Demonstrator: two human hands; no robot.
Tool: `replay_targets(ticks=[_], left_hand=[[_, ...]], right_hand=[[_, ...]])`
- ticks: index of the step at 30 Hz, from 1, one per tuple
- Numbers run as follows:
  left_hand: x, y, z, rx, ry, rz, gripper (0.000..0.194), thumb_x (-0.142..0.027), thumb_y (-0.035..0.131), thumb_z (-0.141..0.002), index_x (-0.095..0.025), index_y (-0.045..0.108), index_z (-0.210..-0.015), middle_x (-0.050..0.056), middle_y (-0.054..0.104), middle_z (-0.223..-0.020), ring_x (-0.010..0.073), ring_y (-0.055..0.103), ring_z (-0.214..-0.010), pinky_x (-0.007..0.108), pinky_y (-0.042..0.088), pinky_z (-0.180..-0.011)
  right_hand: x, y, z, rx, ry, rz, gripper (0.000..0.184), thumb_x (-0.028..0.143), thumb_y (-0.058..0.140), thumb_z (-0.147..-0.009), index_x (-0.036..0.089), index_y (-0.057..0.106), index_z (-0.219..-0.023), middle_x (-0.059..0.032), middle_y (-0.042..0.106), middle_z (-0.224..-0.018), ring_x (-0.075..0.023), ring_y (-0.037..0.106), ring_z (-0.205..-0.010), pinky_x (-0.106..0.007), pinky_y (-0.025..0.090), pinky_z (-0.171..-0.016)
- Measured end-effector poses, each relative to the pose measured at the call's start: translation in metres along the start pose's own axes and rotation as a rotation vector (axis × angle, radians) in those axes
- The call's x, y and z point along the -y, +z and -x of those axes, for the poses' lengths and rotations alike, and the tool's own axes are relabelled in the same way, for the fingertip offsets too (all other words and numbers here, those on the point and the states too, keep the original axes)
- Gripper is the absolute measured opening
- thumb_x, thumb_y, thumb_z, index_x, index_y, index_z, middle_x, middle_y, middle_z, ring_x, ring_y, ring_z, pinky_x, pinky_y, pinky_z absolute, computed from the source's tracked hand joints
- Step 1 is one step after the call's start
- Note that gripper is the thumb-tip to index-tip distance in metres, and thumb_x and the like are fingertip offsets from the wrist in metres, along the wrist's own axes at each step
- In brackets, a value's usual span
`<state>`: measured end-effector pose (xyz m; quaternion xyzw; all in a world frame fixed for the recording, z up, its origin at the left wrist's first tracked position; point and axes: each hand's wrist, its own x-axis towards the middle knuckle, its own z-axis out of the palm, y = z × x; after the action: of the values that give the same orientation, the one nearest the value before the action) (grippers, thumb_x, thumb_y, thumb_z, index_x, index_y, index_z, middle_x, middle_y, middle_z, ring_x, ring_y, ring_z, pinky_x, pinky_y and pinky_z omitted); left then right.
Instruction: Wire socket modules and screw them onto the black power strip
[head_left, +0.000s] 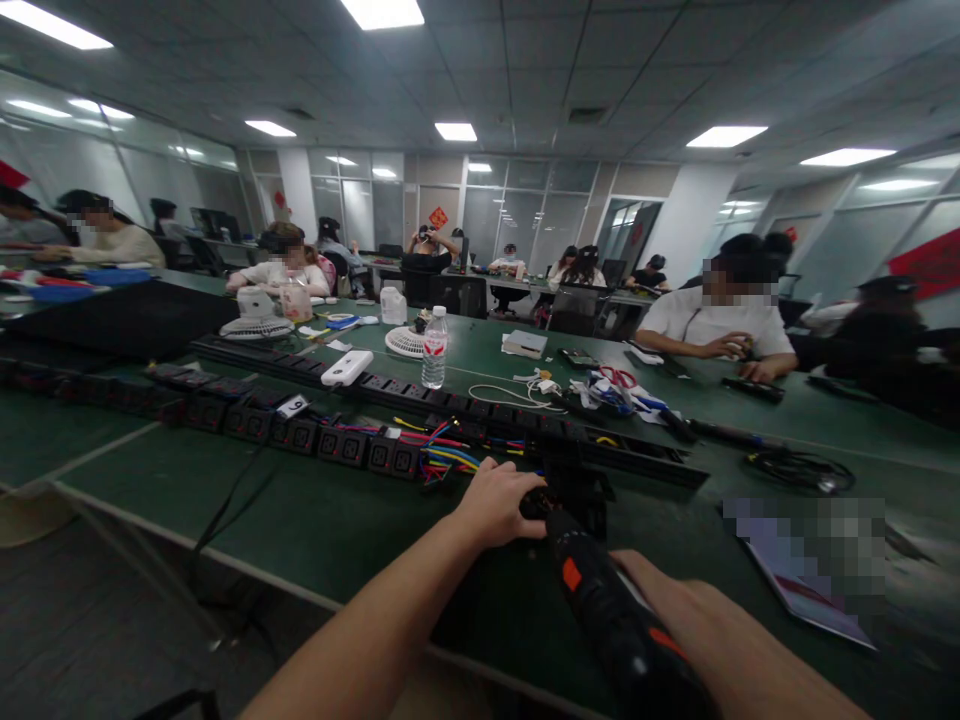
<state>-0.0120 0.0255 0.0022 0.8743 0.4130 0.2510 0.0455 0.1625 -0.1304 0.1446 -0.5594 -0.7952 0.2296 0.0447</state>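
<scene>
My right hand [697, 630] is wrapped round a black electric screwdriver [600, 610] with orange marks, its tip pointing away from me at a black socket module [574, 495]. My left hand [499, 500] rests on the green table beside that module, fingers curled against its left side. A long black power strip housing [630, 450] with coloured wires [442, 450] lies just beyond both hands. A row of black socket modules [300, 435] runs off to the left.
On the green table [322, 520] stand a water bottle [434, 348], a white fan [256, 315], a white box [523, 344], red scissors [616, 376] and a cable coil [799, 470]. A person in white [716, 320] sits across on the right; others sit further back.
</scene>
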Motion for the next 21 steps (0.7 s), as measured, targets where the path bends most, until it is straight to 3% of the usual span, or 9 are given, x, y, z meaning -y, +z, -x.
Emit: replay_targets(ticks=[10,17,21], left_hand=[[-0.004,-0.003,0.000,0.056,-0.055,0.001,0.036,-0.038,0.066,-0.080,-0.026,0.061,-0.114,0.003,0.068,-0.104,0.0235,0.056,-0.098,0.037,0.031,-0.085],[-0.010,-0.005,0.000,0.061,-0.081,0.018,0.035,-0.040,0.064,-0.081,-0.025,0.063,-0.113,0.005,0.067,-0.102,0.0229,0.055,-0.097,0.036,0.030,-0.084],[-0.009,-0.004,0.001,0.036,-0.070,0.025,0.034,-0.040,0.065,-0.080,-0.025,0.063,-0.111,0.004,0.067,-0.097,0.0224,0.055,-0.094,0.035,0.031,-0.083]], right_hand=[[0.027,0.001,-0.011,0.024,0.059,0.061,0.041,0.019,0.071,-0.066,0.017,0.062,-0.106,-0.0131,0.070,-0.094,-0.0283,0.068,-0.081,-0.033,0.052,-0.068],[0.023,0.009,-0.009,0.036,0.122,0.108,0.041,0.018,0.071,-0.065,0.013,0.062,-0.105,-0.0159,0.068,-0.096,-0.0292,0.068,-0.082,-0.035,0.052,-0.068],[0.018,0.011,-0.006,0.028,0.087,0.086,0.038,0.017,0.069,-0.067,0.013,0.062,-0.105,-0.0151,0.069,-0.095,-0.0278,0.068,-0.081,-0.034,0.053,-0.067]])
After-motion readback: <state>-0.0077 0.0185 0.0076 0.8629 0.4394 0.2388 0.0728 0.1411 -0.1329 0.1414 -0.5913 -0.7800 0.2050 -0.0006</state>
